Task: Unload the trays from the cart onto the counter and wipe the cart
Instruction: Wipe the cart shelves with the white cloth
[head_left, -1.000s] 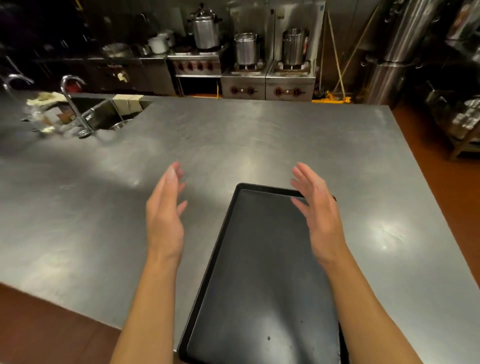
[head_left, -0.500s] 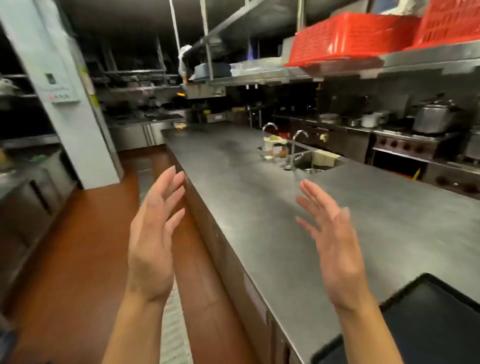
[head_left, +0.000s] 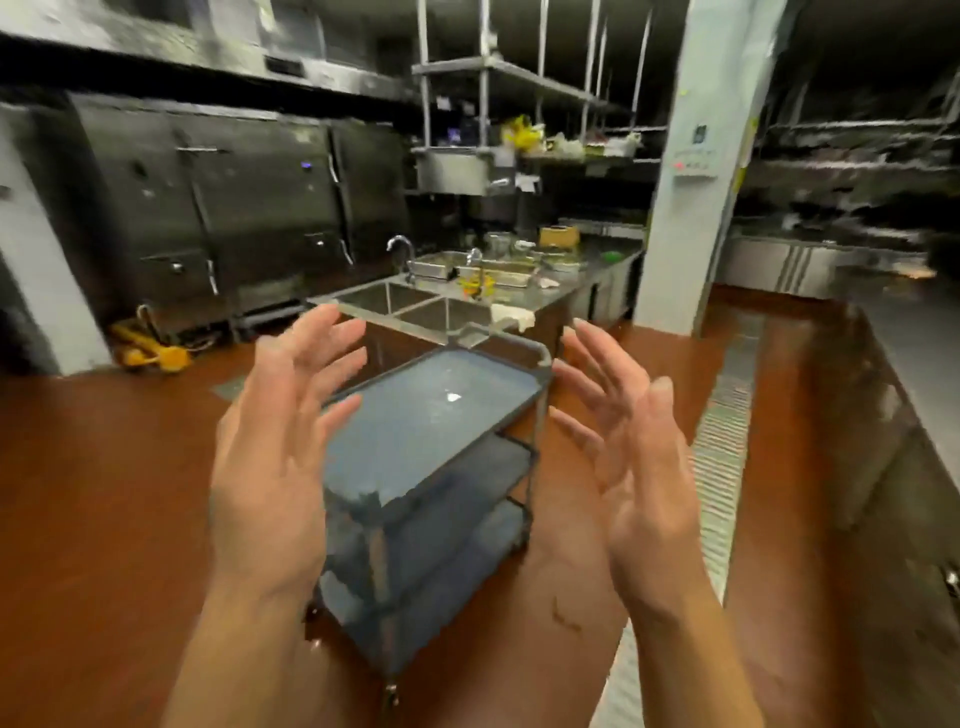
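Note:
A grey three-shelf cart (head_left: 441, 415) stands on the red-brown floor straight ahead, its top shelf bare and shiny, its lower shelves dim and blurred. My left hand (head_left: 275, 457) is raised in front of the cart's left end, fingers spread, holding nothing. My right hand (head_left: 634, 467) is held up to the right of the cart, palm inward, fingers apart and empty. No tray is in view. The steel counter (head_left: 919, 353) shows only as a strip at the far right edge.
Behind the cart stands a steel double sink (head_left: 415, 304) with taps, pans and a cloth (head_left: 511, 316) on its rim. A white pillar (head_left: 685, 171) rises at right, a floor drain grate (head_left: 722, 426) runs beside it. Dark steel fridges (head_left: 234, 208) line the left wall, with a yellow floor tool (head_left: 150, 348).
My view has swung left, away from the counter with the black tray, round to the cart. Both hands stay raised, open and empty throughout.

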